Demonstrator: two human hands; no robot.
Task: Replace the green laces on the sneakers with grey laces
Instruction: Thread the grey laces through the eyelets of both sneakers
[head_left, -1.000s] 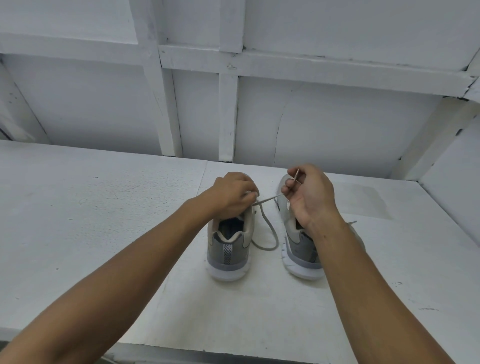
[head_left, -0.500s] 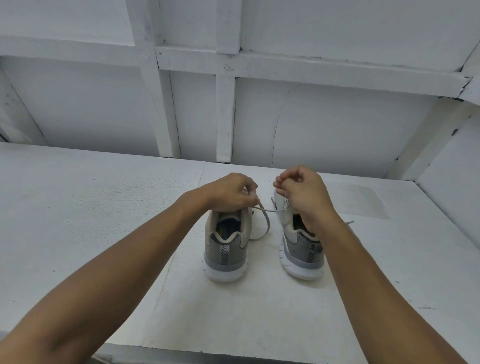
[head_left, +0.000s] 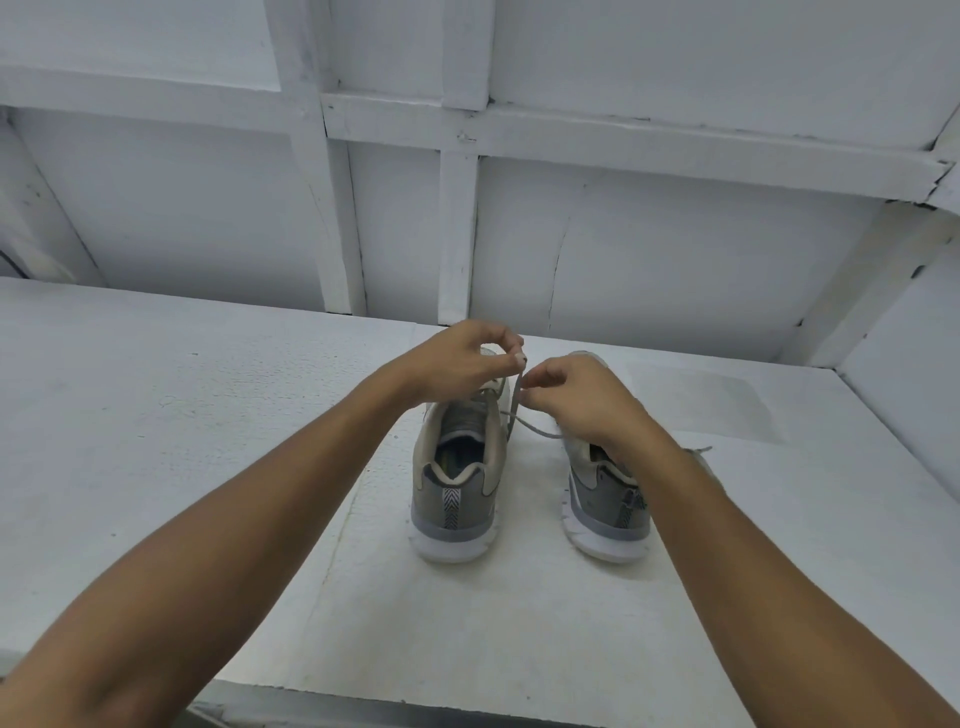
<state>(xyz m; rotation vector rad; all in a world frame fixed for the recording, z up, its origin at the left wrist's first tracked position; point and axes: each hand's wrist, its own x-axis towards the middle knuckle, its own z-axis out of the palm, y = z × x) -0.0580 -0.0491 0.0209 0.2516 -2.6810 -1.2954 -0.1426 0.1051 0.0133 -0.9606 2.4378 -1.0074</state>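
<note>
While left hand (head_left: 457, 358) and right hand (head_left: 576, 400) pinch it, grey lace (head_left: 515, 397) — thin, flat — crosses sneaker (head_left: 457, 493).

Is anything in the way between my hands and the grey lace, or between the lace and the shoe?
Nothing visible. The left hand and right hand both pinch the grey lace, which runs down to the left sneaker. The left hand hides most eyelets.

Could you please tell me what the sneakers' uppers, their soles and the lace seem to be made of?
Sneakers: uppers look like matt grey woven or mesh fabric with paler, smoother panels. Soles: white, moulded in lobes, probably foam or rubber. Lace: flat, limp grey band, likely woven textile.
</note>
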